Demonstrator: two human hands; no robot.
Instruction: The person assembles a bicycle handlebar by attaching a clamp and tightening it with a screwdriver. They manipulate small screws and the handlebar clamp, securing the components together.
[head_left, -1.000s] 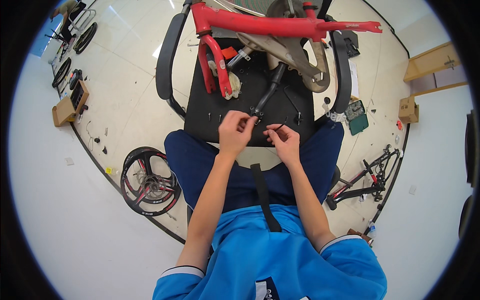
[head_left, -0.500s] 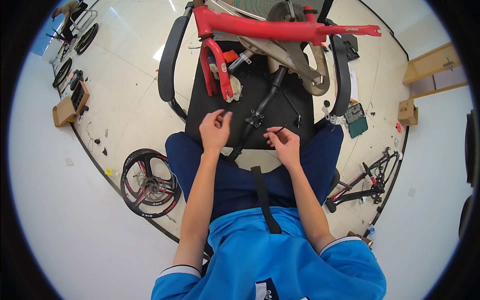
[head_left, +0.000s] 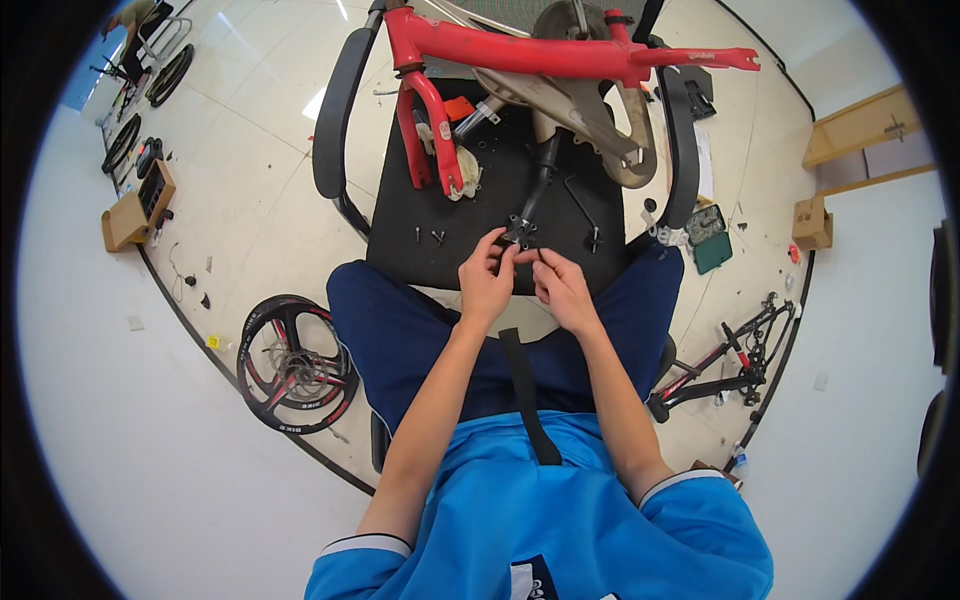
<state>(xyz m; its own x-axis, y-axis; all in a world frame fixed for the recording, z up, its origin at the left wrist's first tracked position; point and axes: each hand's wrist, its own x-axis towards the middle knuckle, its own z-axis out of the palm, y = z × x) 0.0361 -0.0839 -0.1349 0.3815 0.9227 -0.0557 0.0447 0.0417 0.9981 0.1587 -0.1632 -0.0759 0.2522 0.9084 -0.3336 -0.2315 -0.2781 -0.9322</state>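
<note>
My left hand (head_left: 487, 283) and my right hand (head_left: 562, 288) meet above my knees at the near edge of a black chair seat (head_left: 400, 230). Both pinch the lower end of a black bicycle stem (head_left: 533, 195), which lies along the seat and reaches up toward the red bicycle frame (head_left: 520, 55). The frame rests across the chair's armrests, its red fork (head_left: 432, 130) hanging down onto the seat. Small black bolts (head_left: 430, 236) lie loose on the seat to the left of my left hand.
A black hex key (head_left: 583, 212) lies on the seat to the right. A black and red wheel (head_left: 295, 365) lies on the floor at my left. A small bicycle frame (head_left: 725, 360) lies at my right, beside a green case (head_left: 710, 238). Cardboard boxes (head_left: 130, 215) stand farther off.
My left hand lifted away toward the left, then returned to the middle. Both hands now meet on the stem's lower end, which has shifted right and lies straighter along the seat.
</note>
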